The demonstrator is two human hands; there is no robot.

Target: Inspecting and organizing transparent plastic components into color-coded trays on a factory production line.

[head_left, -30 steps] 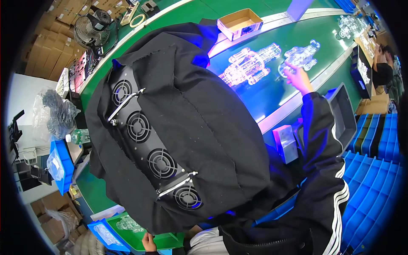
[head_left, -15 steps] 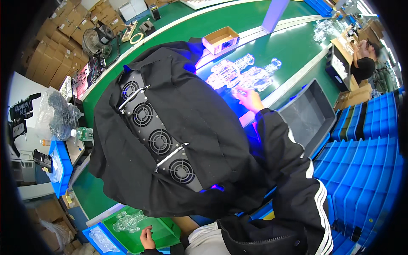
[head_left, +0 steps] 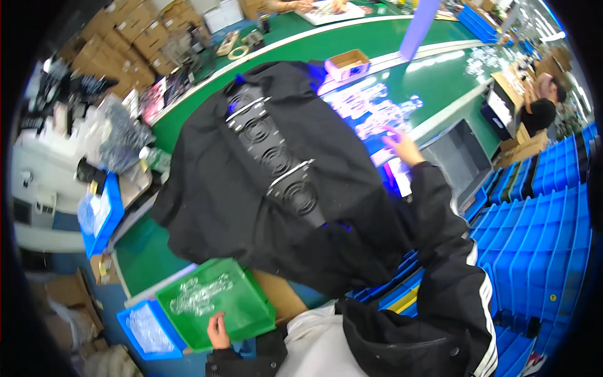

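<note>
A black jacket [head_left: 264, 188] with a strip of round fans [head_left: 276, 157] sewn in lies spread over the green table [head_left: 352, 44]. My right hand [head_left: 402, 146] reaches past its right edge, fingers spread over clear plastic parts [head_left: 377, 113] lit in blue-violet light. It holds nothing that I can see. My left hand [head_left: 218, 331] rests on the near rim of a green tray [head_left: 245, 314] that holds clear plastic parts [head_left: 201, 295]; its fingers curl at the edge.
A blue tray [head_left: 147, 333] sits left of the green one. A small open cardboard box [head_left: 347, 64] stands beyond the jacket. A grey bin [head_left: 458, 160] and stacked blue crates [head_left: 534, 239] lie to the right. Another person [head_left: 541, 103] works at far right. Cardboard boxes [head_left: 135, 38] line the back left.
The view has swung; the jacket now sits higher and left of centre. My right hand has drawn nearer along the lit parts. My left hand stays at the green tray.
</note>
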